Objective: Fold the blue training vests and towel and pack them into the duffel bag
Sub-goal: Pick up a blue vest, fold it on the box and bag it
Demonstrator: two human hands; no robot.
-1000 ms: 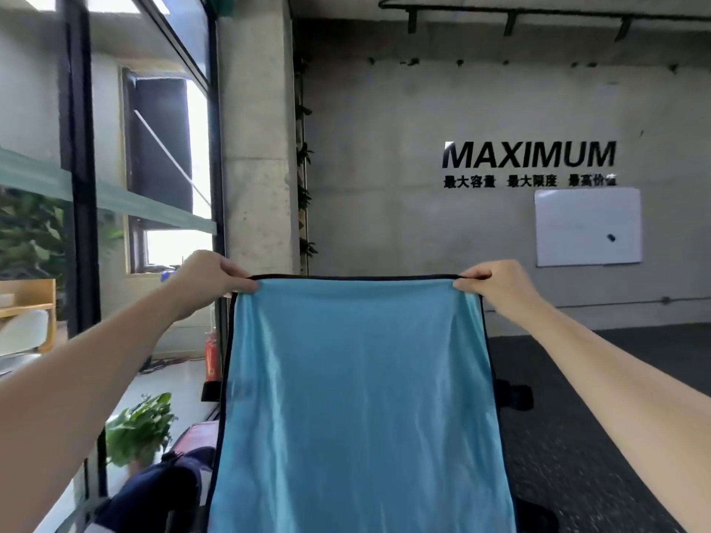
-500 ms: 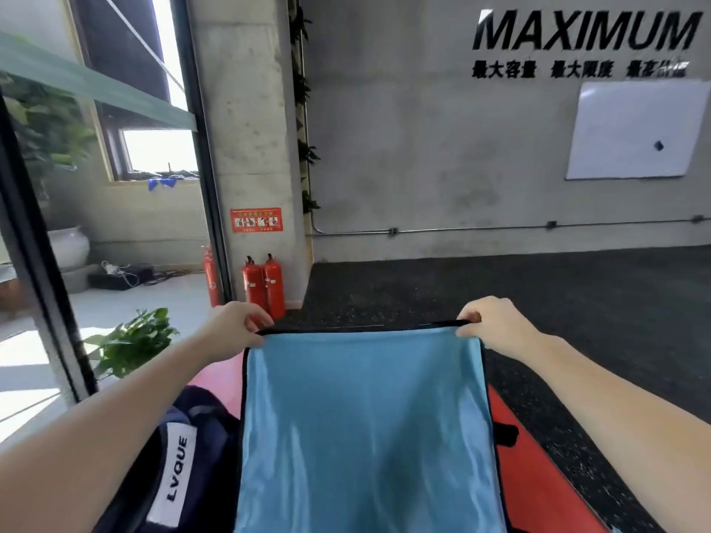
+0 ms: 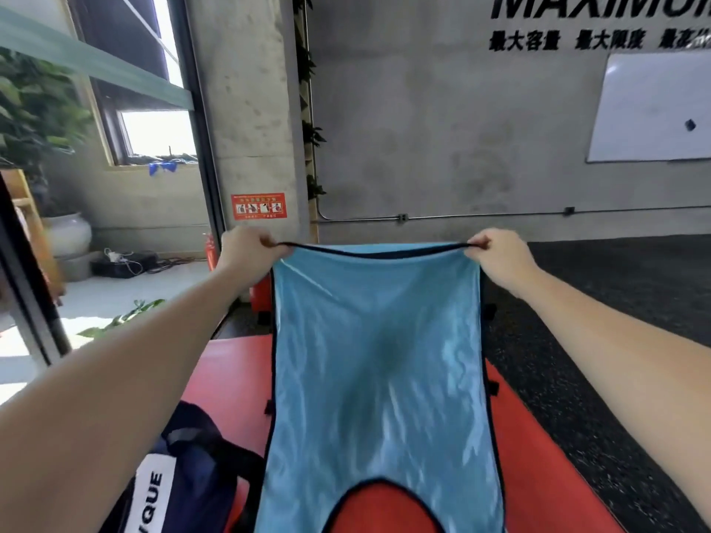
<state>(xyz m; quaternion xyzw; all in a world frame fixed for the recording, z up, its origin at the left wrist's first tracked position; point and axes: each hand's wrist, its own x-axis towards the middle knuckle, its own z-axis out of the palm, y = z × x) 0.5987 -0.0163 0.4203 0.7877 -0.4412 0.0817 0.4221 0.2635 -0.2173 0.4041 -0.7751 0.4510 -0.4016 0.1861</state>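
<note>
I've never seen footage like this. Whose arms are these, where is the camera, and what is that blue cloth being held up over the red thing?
There is no machine here: a person wears a wide-angle camera on the head, so you look forward and down along their two bare arms. The left hand and right hand each pinch a top corner of a blue training vest, holding it spread and hanging. Its edges are trimmed in black, and a curved opening shows near the bottom. Below lies a red mat on the dark floor. At lower left sits a dark navy duffel bag with a white label, where the folded vest is meant to go. Behind are a concrete wall and a whiteboard.
</note>
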